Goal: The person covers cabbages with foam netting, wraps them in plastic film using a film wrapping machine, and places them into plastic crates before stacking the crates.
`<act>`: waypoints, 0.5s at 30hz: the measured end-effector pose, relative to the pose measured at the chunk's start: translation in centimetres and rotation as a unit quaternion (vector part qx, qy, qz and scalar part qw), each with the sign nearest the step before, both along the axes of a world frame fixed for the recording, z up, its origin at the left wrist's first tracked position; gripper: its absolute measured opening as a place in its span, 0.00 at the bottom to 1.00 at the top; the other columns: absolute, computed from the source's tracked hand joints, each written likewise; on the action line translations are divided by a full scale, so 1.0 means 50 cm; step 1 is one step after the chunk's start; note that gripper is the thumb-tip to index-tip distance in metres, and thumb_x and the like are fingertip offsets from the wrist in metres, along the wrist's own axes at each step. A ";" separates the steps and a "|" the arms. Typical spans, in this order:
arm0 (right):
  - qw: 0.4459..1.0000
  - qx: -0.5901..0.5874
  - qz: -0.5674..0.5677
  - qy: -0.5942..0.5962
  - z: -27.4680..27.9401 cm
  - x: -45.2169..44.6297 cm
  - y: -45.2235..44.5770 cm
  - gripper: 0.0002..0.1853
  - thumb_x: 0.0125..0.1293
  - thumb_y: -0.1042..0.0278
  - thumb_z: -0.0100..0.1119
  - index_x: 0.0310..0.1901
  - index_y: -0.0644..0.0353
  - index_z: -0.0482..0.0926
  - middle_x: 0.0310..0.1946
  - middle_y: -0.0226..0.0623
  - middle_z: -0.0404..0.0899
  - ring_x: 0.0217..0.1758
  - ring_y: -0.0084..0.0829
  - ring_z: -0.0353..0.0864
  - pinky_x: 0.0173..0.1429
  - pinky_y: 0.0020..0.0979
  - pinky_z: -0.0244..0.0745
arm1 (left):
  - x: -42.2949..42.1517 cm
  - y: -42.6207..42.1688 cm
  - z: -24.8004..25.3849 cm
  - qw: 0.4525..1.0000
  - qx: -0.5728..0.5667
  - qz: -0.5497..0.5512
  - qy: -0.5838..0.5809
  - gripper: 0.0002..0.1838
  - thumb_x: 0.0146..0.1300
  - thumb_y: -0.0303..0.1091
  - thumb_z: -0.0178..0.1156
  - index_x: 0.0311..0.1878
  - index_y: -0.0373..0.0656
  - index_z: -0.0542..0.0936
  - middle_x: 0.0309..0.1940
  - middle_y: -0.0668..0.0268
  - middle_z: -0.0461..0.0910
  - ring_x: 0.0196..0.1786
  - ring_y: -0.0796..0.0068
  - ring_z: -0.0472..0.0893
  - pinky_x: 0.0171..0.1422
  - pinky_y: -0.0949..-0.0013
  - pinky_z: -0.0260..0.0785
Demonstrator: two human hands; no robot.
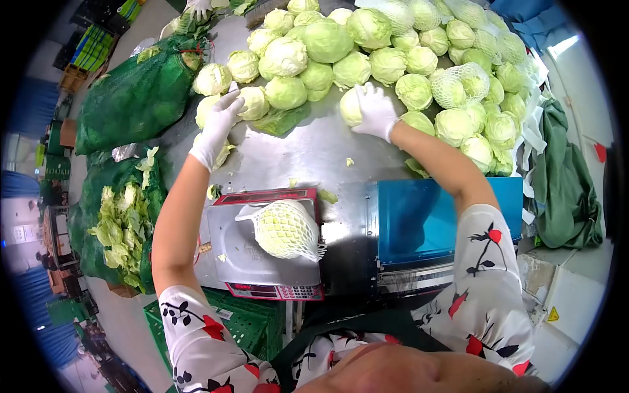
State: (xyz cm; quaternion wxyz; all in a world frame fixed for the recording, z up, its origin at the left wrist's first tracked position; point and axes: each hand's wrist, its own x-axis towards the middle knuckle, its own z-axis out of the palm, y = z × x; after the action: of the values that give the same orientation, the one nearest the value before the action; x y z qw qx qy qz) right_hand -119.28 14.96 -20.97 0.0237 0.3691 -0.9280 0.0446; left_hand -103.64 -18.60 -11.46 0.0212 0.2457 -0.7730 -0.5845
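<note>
My right hand [376, 112], in a white glove, is curled over a small pale green cabbage [350, 108] at the near edge of the cabbage heap [286, 57]. My left hand [221, 123], gloved too, reaches to the heap's left end. Its fingers are stretched out between a cabbage [206, 110] on the left and another cabbage [253, 103] on the right; whether they touch either is unclear. Nearer to me, a cabbage in a white foam net [286, 229] lies on the metal pan of a red scale [239, 262].
Right of the scale stands a blue-topped device [419, 223]. Green mesh sacks [134, 98] are at the left, one with loose leaves [121, 229]. A green crate [252, 321] sits below the scale. Another person's gloved hand [198, 8] shows at the top left.
</note>
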 end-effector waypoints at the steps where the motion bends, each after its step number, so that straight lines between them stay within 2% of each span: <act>1: 0.999 0.005 0.002 0.035 0.014 -0.003 0.014 0.57 0.40 0.45 0.78 0.69 0.65 0.61 0.56 0.56 0.68 0.52 0.55 0.75 0.51 0.48 0.80 | 0.022 -0.006 0.019 1.000 -0.011 0.002 -0.007 0.29 0.71 0.42 0.62 0.70 0.38 0.72 0.62 0.57 0.79 0.62 0.66 0.78 0.65 0.65 0.70; 2: 0.997 0.013 0.008 0.069 0.029 -0.006 0.029 0.56 0.40 0.45 0.78 0.69 0.64 0.61 0.57 0.56 0.68 0.52 0.55 0.75 0.51 0.48 0.80 | 0.044 -0.053 -0.013 0.999 -0.051 -0.007 0.018 0.27 0.72 0.40 0.61 0.69 0.38 0.74 0.60 0.58 0.80 0.59 0.68 0.80 0.64 0.65 0.71; 4: 0.993 -0.036 -0.061 0.089 0.066 -0.026 0.057 0.56 0.42 0.43 0.78 0.70 0.64 0.61 0.57 0.57 0.69 0.53 0.56 0.75 0.52 0.48 0.80 | 0.106 -0.070 0.022 1.000 -0.021 -0.011 0.012 0.26 0.72 0.39 0.61 0.68 0.38 0.75 0.59 0.59 0.81 0.58 0.70 0.81 0.63 0.65 0.72; 6: 0.990 -0.029 -0.114 0.081 0.130 -0.064 0.083 0.56 0.45 0.42 0.77 0.70 0.65 0.60 0.58 0.60 0.69 0.56 0.59 0.75 0.54 0.49 0.79 | 0.166 -0.096 0.033 0.998 -0.063 -0.013 0.008 0.26 0.73 0.41 0.59 0.69 0.38 0.74 0.59 0.59 0.81 0.58 0.71 0.81 0.61 0.66 0.72; 8: 0.979 -0.011 -0.175 0.101 0.142 -0.139 0.102 0.55 0.48 0.40 0.76 0.71 0.64 0.60 0.59 0.61 0.70 0.57 0.61 0.76 0.55 0.51 0.78 | 0.231 -0.080 0.079 0.996 -0.092 -0.006 -0.013 0.27 0.74 0.43 0.57 0.70 0.38 0.73 0.60 0.58 0.81 0.58 0.69 0.82 0.62 0.67 0.72; 9: 0.973 -0.021 -0.189 0.131 0.154 -0.161 0.107 0.55 0.49 0.39 0.75 0.71 0.64 0.59 0.62 0.61 0.69 0.60 0.61 0.74 0.58 0.52 0.77 | 0.262 -0.083 0.086 0.995 -0.096 -0.005 -0.017 0.28 0.74 0.44 0.56 0.71 0.37 0.72 0.61 0.58 0.81 0.59 0.68 0.82 0.62 0.67 0.71; 10: 0.965 -0.029 -0.205 0.160 0.154 -0.181 0.113 0.55 0.51 0.39 0.75 0.72 0.64 0.59 0.64 0.62 0.68 0.62 0.61 0.73 0.60 0.53 0.75 | 0.295 -0.085 0.093 0.997 -0.079 -0.007 -0.018 0.27 0.75 0.41 0.57 0.71 0.36 0.71 0.63 0.59 0.78 0.63 0.71 0.78 0.68 0.69 0.68; 12: 0.948 0.015 -0.201 0.245 0.113 -0.236 0.127 0.51 0.54 0.40 0.73 0.72 0.62 0.61 0.69 0.60 0.65 0.67 0.62 0.69 0.66 0.53 0.70 | 0.361 -0.076 0.106 0.995 -0.096 0.002 -0.023 0.26 0.75 0.39 0.57 0.71 0.36 0.71 0.63 0.59 0.78 0.64 0.72 0.77 0.70 0.69 0.66; 15: 0.936 0.066 -0.167 0.302 0.135 -0.196 0.065 0.44 0.59 0.44 0.69 0.71 0.60 0.65 0.72 0.56 0.62 0.74 0.59 0.61 0.69 0.56 0.66 | 0.462 -0.052 0.123 0.994 -0.107 0.001 -0.026 0.27 0.74 0.38 0.58 0.71 0.36 0.70 0.64 0.59 0.78 0.66 0.73 0.75 0.71 0.68 0.66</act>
State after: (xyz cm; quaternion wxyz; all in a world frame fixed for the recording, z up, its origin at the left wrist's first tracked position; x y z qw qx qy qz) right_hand -129.07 18.19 -14.22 0.2852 0.2052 -0.9264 -0.1353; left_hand -80.56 -21.20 -5.32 0.0276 0.2580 -0.8310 -0.4920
